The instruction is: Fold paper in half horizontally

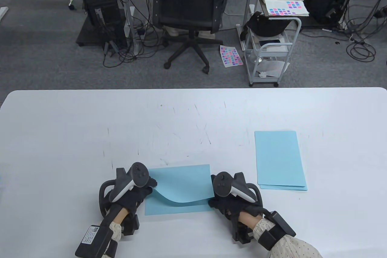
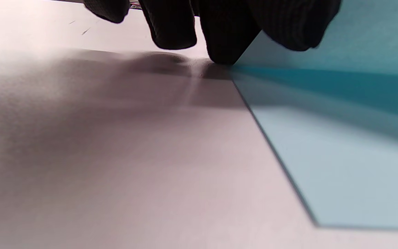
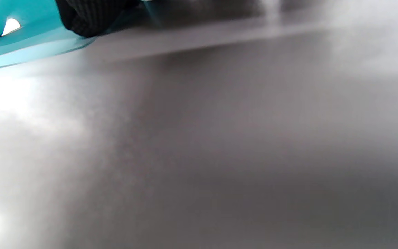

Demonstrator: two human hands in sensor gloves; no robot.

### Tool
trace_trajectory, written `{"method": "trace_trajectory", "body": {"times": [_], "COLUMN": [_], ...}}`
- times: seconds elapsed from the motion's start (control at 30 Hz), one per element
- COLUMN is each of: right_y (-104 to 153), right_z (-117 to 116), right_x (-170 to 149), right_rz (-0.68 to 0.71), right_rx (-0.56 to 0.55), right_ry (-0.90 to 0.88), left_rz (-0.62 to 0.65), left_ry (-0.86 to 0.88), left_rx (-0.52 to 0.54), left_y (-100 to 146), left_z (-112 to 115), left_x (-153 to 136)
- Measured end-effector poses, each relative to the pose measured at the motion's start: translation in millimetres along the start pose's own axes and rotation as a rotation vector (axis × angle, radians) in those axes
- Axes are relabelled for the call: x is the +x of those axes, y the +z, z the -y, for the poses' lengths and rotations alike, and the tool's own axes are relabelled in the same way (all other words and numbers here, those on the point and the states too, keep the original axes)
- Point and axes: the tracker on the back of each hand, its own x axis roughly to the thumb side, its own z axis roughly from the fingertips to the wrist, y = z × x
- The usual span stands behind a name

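Observation:
A light blue paper [image 1: 181,188] lies near the table's front edge, its far half curled over toward me and bowed above the near half. My left hand [image 1: 142,193] holds the sheet's left edge; in the left wrist view its fingertips [image 2: 225,45] touch the table at the paper [image 2: 340,155], with one finger on the raised flap. My right hand [image 1: 219,200] holds the sheet's right edge; in the right wrist view a gloved finger [image 3: 88,17] rests on the paper [image 3: 29,45].
A stack of light blue sheets [image 1: 279,159] lies on the white table [image 1: 75,137] to the right. Beyond the far edge stand an office chair [image 1: 189,7] and a wire cart [image 1: 272,43].

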Motion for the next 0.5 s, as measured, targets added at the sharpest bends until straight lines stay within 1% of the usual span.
{"method": "trace_trajectory", "body": {"times": [0.27, 0.37, 0.5], "right_y": [0, 0, 0], "right_z": [0, 0, 0], "right_x": [-1, -1, -1], "right_rz": [-0.001, -0.002, -0.001], "right_rx": [0.001, 0.001, 0.0], "right_ry": [-0.001, 0.0, -0.002], "left_rz": [0.027, 0.041, 0.045], "left_ry": [-0.175, -0.23, -0.234], "left_rx": [0.032, -0.013, -0.047], "left_y": [8, 10, 11], "left_z": [7, 10, 13], "left_x": [12, 13, 12]}}
